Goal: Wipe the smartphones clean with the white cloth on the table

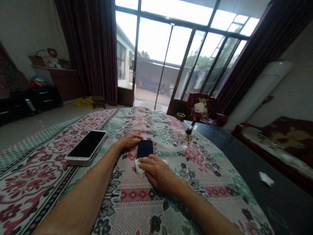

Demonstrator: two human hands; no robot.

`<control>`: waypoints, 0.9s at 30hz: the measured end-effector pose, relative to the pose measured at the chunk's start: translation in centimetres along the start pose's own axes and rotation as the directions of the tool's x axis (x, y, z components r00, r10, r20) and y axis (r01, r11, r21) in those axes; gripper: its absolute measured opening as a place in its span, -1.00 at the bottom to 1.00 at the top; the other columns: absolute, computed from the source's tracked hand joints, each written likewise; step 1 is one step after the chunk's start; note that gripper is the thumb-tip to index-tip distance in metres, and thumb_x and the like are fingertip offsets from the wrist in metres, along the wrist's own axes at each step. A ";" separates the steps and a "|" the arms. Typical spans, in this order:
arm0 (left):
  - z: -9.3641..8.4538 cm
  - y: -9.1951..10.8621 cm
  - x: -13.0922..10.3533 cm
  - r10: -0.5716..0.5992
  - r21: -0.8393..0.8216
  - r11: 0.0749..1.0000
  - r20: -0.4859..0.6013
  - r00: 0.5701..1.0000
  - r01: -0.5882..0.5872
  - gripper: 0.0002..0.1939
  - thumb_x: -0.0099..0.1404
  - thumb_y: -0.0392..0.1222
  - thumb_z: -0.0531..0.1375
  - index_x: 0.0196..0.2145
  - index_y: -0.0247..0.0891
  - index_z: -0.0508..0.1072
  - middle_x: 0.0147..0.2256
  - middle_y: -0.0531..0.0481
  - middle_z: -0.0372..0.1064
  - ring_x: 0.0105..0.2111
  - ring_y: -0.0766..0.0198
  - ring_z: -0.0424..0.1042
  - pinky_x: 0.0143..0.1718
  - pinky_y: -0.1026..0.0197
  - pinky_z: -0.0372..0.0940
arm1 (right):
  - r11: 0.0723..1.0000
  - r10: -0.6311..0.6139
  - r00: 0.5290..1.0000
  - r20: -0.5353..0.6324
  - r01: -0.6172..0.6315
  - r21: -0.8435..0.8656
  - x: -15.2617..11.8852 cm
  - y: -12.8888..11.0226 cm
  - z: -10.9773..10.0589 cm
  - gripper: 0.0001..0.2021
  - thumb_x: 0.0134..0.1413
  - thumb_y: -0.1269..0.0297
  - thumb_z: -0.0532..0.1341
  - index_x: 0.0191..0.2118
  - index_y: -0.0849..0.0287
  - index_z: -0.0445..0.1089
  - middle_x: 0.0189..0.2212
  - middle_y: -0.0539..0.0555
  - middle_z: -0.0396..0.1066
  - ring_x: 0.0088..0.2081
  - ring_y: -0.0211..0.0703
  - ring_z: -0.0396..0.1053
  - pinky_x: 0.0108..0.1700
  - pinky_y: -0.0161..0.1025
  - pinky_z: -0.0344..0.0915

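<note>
A small dark blue rectangular item lies flat on the flowered tablecloth. My left hand rests at its upper left side, fingers stretched out and fingertips by its edge. At its near end my right hand has its fingers closed over a crumpled white tissue, which touches the item's lower edge. To the left lies a large white-framed device with a black screen. A clear bottle with a black spray top stands to the right.
A dark tabletop with a white scrap adjoins the cloth on the right. Carved wooden seats stand beyond it. Behind are glass doors and purple curtains; a yellow bag lies on the floor.
</note>
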State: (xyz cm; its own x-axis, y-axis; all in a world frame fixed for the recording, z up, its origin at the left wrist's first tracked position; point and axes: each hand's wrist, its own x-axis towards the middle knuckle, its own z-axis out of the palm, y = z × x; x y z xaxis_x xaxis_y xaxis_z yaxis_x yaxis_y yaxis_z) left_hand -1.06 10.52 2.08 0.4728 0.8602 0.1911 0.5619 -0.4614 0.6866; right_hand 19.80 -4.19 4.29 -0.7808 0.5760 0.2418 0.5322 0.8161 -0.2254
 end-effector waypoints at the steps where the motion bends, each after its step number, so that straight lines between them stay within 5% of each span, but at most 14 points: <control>1: 0.0 -0.1 0.1 0.010 -0.001 1.000 0.004 1.000 -0.010 -0.71 0.11 -0.20 0.09 -0.30 -0.21 0.59 -0.11 -0.04 0.48 0.06 0.12 0.31 0.13 0.21 0.09 | 1.000 0.000 1.000 -0.001 0.000 -0.007 0.0 0.3 0.0 -0.67 0.20 0.46 0.05 0.06 0.10 0.30 0.13 0.05 0.29 0.04 -0.13 0.23 0.16 -0.12 0.10; 17: 0.9 -1.3 0.7 -0.042 0.057 0.997 -0.039 0.998 0.044 -0.66 0.14 -0.14 0.08 -0.21 -0.23 0.58 -0.08 -0.03 0.48 0.12 0.11 0.26 0.17 0.18 0.06 | 0.996 0.014 1.000 -0.018 -0.016 -0.086 -0.3 -1.8 0.3 -0.72 0.22 0.36 0.06 0.03 0.10 0.31 0.12 0.05 0.28 0.04 -0.03 0.18 0.09 -0.07 0.15; 27: 0.6 -1.0 0.7 0.047 0.035 0.998 0.012 0.999 -0.047 -0.77 0.13 -0.24 0.10 -0.39 -0.18 0.58 -0.23 -0.01 0.51 -0.04 0.17 0.34 0.06 0.24 0.14 | 0.993 0.106 0.980 -0.166 -0.112 -0.029 0.5 3.0 0.9 -0.69 0.24 0.46 -0.01 0.00 0.16 0.36 0.09 0.11 0.33 0.03 -0.14 0.26 0.15 -0.07 0.10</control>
State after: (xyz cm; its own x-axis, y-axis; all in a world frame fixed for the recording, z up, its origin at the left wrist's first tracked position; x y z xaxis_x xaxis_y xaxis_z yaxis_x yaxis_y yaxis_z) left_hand -0.87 11.41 1.06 0.5068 0.8350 0.2143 0.5625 -0.5087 0.6518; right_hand 20.72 -1.46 2.90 -0.6550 0.6590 0.3697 0.6257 0.7473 -0.2236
